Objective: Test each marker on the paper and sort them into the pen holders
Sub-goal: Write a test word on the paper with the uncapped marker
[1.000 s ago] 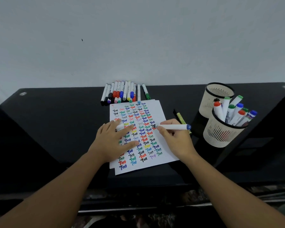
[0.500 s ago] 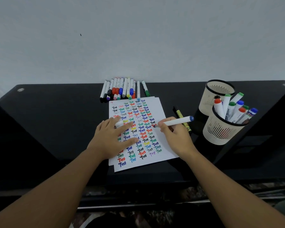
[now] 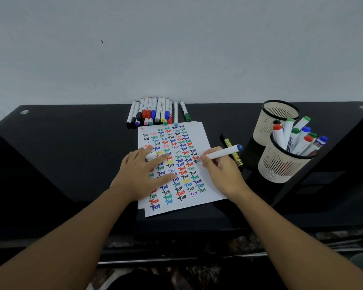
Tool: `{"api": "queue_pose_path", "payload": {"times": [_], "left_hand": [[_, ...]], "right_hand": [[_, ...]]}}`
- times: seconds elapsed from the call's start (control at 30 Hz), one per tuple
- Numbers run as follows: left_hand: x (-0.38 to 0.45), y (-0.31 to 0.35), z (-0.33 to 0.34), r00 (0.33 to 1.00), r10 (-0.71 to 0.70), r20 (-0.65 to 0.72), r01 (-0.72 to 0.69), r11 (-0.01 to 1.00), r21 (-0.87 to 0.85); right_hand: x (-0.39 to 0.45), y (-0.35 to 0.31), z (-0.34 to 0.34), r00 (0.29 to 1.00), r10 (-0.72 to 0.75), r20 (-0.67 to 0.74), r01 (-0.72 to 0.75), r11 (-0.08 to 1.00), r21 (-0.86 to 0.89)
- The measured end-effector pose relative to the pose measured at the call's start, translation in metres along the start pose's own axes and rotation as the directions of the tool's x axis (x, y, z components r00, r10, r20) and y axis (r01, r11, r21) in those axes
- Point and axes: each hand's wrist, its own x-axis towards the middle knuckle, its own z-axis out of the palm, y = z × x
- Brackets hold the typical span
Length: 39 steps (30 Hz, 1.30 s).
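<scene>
A white sheet of paper (image 3: 199,141) covered in coloured "Test" words lies on the black table. My right hand (image 3: 222,172) grips a white marker with a blue end (image 3: 222,153), its dark tip touching the paper's right side. My left hand (image 3: 143,174) presses flat on the paper, with a white cap (image 3: 151,156) tucked between its fingers. A row of several markers (image 3: 157,111) lies past the paper's far edge. At the right stand two beige mesh pen holders: the near one (image 3: 281,166) holds several markers, and the far one (image 3: 275,118) looks empty.
A yellow marker (image 3: 233,151) lies on the table between the paper and the holders, partly under my right hand's marker. The black table (image 3: 71,147) ends at a pale wall behind. A dark raised edge runs along the right side.
The marker in my right hand has tilted from lying nearly level to slanting upward, and its tip has come down onto the paper. My left hand has stayed put.
</scene>
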Motion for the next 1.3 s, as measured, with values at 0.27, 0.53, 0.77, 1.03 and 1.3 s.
{"api": "queue_pose_path", "payload": {"times": [0.27,0.53,0.77,1.03,1.3], "left_hand": [[-0.0001,0.0003,0.0000,1.000,-0.001,0.007,0.001,1.000,-0.003],[-0.0001,-0.0013,0.0009,1.000,0.001,0.001,-0.001,1.000,0.001],[0.0000,0.0002,-0.0004,1.000,0.001,0.000,-0.001,1.000,0.000],[0.0001,0.0007,-0.0010,1.000,0.007,-0.010,-0.007,1.000,-0.006],[0.0005,-0.0015,0.0025,0.964,-0.104,-0.244,0.047,0.973,-0.228]], "right_hand": [[0.0010,-0.0003,0.0002,1.000,-0.003,0.021,0.004,0.997,-0.072],[0.0002,-0.0029,-0.0003,1.000,-0.008,-0.005,0.007,0.996,-0.091],[-0.0001,-0.0022,-0.0012,1.000,0.002,-0.007,-0.003,0.995,-0.097],[-0.0006,-0.0025,-0.0006,1.000,-0.008,-0.017,0.006,0.995,-0.099],[-0.0010,-0.0008,-0.0020,0.994,-0.098,-0.046,0.102,0.990,0.093]]}}
